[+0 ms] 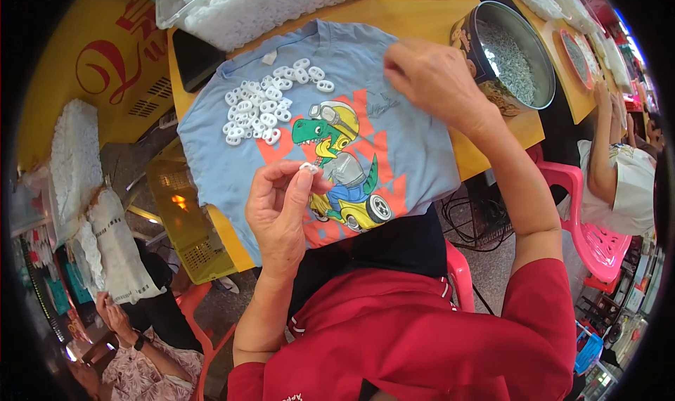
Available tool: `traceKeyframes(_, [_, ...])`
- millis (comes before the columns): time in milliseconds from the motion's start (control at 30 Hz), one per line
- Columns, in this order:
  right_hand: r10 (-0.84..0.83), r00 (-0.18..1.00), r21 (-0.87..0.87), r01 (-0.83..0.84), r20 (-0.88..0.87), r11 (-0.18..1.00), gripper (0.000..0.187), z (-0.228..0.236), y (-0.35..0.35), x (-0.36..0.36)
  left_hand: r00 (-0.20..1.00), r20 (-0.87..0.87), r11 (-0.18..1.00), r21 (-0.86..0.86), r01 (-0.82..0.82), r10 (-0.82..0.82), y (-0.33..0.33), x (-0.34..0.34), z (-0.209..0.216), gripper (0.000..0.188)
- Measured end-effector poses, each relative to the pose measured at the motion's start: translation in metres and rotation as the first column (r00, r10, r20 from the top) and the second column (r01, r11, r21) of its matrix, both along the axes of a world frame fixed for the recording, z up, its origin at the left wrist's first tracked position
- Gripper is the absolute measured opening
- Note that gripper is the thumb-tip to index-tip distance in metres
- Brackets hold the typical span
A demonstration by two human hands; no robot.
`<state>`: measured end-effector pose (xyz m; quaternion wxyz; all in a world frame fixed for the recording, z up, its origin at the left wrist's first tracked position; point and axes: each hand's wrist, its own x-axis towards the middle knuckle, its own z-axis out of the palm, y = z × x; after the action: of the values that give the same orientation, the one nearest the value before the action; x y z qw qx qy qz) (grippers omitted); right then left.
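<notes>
Two hands going at once: left hand (280, 205) is pinching one small white ring (309, 167) mid-frame, right hand (430, 78) is curling closed upper right beside the tin of metal bits (512, 58), so I'm guessing next is mating a bit into that ring.

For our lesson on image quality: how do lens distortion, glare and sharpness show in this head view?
Head view: a fisheye, so the yellow table edges bend and black corners frame the scene; light glints off the metal tin; the shirt and white rings are evenly lit and sharp; the left hand pinching a ring is clear, the right hand too; the rim looks squeezed and softer.
</notes>
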<state>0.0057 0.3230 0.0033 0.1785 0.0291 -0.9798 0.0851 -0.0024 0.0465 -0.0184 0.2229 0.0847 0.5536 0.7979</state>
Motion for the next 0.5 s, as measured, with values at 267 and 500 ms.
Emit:
traceKeyframes(267, [-0.048, 0.999, -0.684, 0.019, -0.023, 0.729, 0.017, 0.024, -0.033, 0.020, 1.000, 0.020, 0.995, 0.098, 0.006, -0.008, -0.003, -0.001, 0.009, 0.012])
traceKeyframes(500, [0.165, 0.986, -0.999, 0.004, -0.004, -0.051, 0.014, 0.021, -0.108, 0.043, 1.000, -0.018, 0.989, 0.146, -0.008, 0.011, -0.007, 0.009, 0.013, 0.013])
